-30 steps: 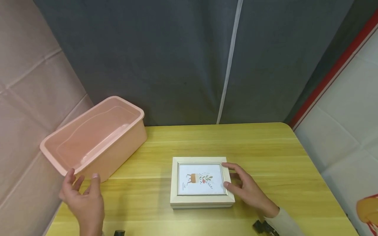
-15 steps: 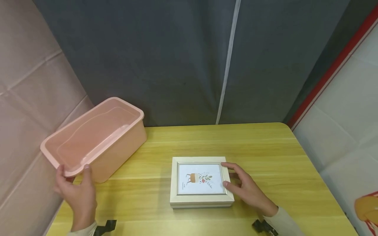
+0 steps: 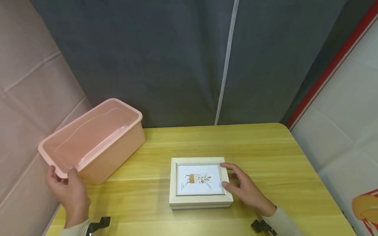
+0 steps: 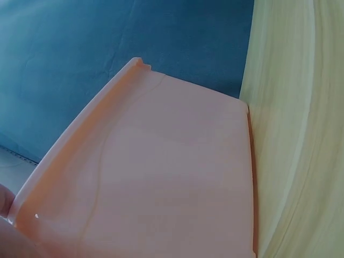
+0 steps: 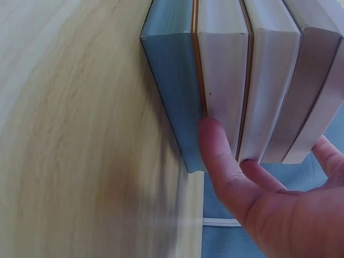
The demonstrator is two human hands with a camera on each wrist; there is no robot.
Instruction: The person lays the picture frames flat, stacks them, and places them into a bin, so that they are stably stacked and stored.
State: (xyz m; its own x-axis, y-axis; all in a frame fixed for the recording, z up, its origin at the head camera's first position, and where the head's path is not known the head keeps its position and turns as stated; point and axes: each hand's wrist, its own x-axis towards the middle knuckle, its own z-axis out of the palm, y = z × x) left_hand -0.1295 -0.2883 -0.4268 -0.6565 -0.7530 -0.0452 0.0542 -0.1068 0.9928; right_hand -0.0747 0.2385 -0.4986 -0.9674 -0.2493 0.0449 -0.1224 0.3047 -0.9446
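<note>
My left hand (image 3: 69, 196) grips the near corner rim of a pink plastic storage bin (image 3: 115, 157), thumb on the side facing me and fingertips at the rim. The bin's outer wall (image 4: 172, 156) fills much of the left wrist view, with a bit of the hand at lower left. My right hand (image 3: 251, 190) rests against the right side of a stack of picture frames (image 3: 200, 200). A plant print shows in the top frame. Seen from the right wrist, the stack (image 5: 226, 70) has several layers, bluish nearest the table, and my fingertips touch its side.
Both things stand on a yellow wood-grain table (image 3: 242, 144). A dark grey curtain (image 3: 153, 65) hangs behind its far edge. A pale quilted wall covering (image 3: 26, 108) is close to the bin on the left, and a white panel (image 3: 348, 131) is on the right.
My left hand, raised and free in front of the bin a second ago, has moved left and taken hold of its rim. The right hand and the frames look unmoved.
</note>
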